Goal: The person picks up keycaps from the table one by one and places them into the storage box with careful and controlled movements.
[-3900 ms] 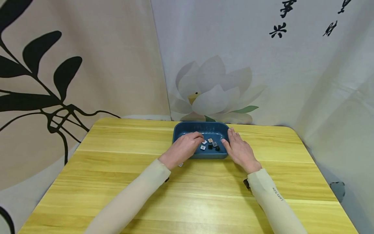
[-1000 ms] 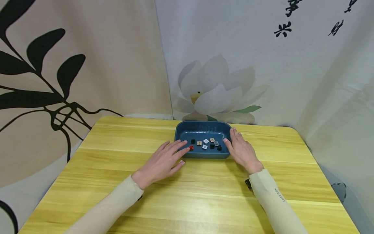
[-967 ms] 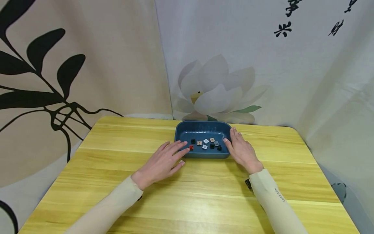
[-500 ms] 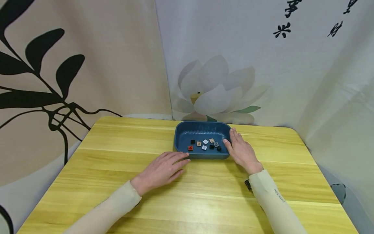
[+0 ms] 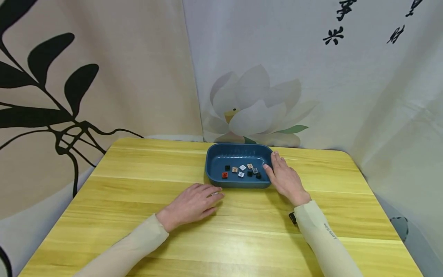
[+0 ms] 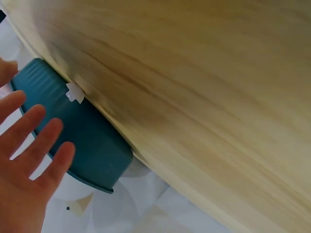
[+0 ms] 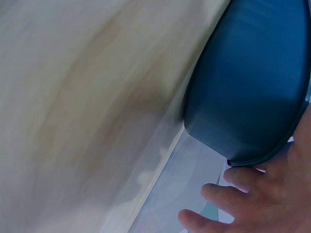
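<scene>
In the head view a dark blue tray [image 5: 238, 185] stands at the table's far side. Inside lie several small square pieces: a red piece [image 5: 225, 175], a black piece [image 5: 227, 168], a white piece [image 5: 241, 174] and others in black, beige and grey. My left hand [image 5: 192, 204] is just in front of the tray's near left corner, fingers spread and relaxed. A white piece with a notched edge [image 6: 74, 92] lies on the table by the tray, apart from those fingers; the hand partly covers it in the head view. My right hand [image 5: 288, 182] rests along the tray's right end, fingers extended, thumb over the rim.
The tray sits on a yellow wooden table [image 5: 277, 246], near its back edge. A printed curtain [image 5: 145, 77] hangs behind the table. A dark band [image 5: 292, 218] shows at the right wrist.
My left hand has come out from over the tray and back toward the near side, its fingers now over the loose white piece. A red piece now shows in the tray. The right hand stays put.
</scene>
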The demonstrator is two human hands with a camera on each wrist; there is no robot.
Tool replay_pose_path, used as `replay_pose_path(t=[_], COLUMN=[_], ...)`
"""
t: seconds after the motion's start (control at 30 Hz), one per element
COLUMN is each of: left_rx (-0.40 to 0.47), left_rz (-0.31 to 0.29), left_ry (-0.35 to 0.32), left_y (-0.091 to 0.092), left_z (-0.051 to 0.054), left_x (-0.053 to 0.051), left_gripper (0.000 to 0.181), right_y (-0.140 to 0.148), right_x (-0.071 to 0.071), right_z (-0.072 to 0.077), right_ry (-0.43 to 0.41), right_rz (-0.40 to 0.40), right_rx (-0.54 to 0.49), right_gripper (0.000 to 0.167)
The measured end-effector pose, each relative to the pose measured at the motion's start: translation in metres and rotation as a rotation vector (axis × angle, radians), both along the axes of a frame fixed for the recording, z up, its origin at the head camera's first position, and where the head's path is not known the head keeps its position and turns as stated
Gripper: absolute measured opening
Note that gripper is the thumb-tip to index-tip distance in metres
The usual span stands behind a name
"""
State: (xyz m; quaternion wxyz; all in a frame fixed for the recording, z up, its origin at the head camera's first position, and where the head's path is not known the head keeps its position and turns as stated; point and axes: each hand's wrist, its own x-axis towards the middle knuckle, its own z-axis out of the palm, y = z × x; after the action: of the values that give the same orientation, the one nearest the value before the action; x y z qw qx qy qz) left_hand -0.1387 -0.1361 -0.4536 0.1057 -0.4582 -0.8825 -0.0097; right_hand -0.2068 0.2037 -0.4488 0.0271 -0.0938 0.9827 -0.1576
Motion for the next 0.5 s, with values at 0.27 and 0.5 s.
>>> replay_pose_path(t=[0.27,0.5], left_rx=[-0.062,-0.104], left_rz=[0.051,0.091], left_ry=[-0.083,-0.112], left_y=[0.0017,0.0031], left_z=[-0.0062,-0.0085], left_x=[-0.0018,-0.0026], left_gripper=[0.051,0.051], right_y=[-0.0009,-0.0008], right_x=[0.0000,0.0003], right_z=[0.0005,0.0004], right_ry=[-0.010,-0.006], right_rz=[-0.002,-0.003], right_rx=[0.005,0.005], right_gripper=[0.077,0.078])
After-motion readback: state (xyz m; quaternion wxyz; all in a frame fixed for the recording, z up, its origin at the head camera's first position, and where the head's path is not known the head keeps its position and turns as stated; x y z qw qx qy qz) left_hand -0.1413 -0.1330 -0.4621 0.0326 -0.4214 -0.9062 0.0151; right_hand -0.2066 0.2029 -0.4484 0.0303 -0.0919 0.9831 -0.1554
